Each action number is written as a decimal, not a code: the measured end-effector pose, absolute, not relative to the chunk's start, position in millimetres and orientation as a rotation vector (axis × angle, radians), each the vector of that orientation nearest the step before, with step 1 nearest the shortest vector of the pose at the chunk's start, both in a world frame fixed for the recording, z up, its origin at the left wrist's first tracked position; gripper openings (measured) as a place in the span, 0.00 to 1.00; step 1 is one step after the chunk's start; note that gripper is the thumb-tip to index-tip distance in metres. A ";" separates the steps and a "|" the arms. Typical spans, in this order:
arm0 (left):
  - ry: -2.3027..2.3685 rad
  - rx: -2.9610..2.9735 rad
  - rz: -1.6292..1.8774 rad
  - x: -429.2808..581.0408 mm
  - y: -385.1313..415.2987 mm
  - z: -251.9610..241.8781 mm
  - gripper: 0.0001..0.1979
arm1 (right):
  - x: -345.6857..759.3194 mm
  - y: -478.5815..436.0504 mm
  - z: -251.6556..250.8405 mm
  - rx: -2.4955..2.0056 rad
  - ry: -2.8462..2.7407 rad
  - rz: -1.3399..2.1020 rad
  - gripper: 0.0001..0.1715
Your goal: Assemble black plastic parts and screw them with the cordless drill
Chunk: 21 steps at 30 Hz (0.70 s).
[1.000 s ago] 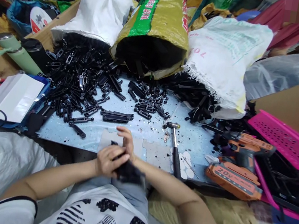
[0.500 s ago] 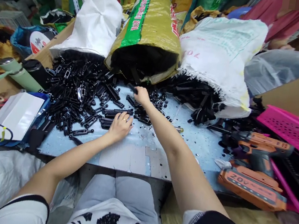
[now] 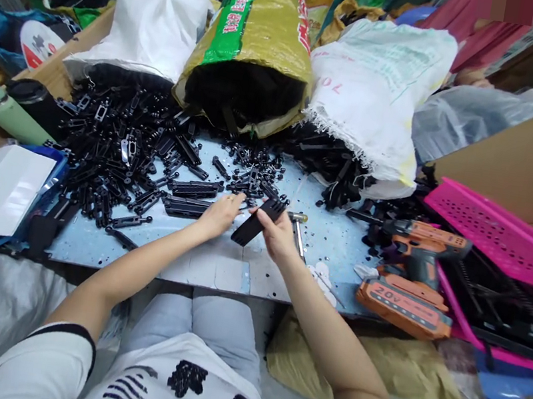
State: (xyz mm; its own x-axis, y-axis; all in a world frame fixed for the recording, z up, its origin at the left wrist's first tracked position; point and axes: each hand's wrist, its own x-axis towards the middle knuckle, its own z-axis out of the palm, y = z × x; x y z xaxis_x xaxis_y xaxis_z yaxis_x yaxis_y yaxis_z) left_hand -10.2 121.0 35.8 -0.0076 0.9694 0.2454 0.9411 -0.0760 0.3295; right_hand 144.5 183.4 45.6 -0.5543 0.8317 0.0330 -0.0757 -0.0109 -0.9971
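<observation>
Right hand (image 3: 279,237) grips black plastic part (image 3: 257,220) | left hand (image 3: 219,214) half-open, resting on table (image 3: 335,241) beside it

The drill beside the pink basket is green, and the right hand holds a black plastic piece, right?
No. The head view shows the drill is orange, not green. It does lie beside the pink basket, and the right hand holds a black plastic piece.
</observation>
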 end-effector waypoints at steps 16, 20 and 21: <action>2.148 1.157 1.325 -14.5 -35.0 40.5 0.18 | 129.9 135.6 30.2 -1.266 -2.721 0.740 0.39; 2.084 1.024 1.430 -10.5 -41.9 34.4 0.18 | 146.1 137.9 28.8 -1.137 -2.642 0.581 0.38; 2.071 1.008 1.450 -9.1 -43.1 33.0 0.18 | 149.2 135.5 31.7 -1.210 -2.567 0.546 0.37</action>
State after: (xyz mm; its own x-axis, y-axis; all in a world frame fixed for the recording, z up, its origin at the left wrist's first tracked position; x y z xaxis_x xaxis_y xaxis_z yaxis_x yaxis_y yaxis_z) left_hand -9.1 -43.1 33.0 -0.6506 0.7565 0.0666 0.3214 0.1948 0.9267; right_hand 149.2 135.5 31.7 -0.6233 0.7792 0.0656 0.6851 0.5846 -0.4347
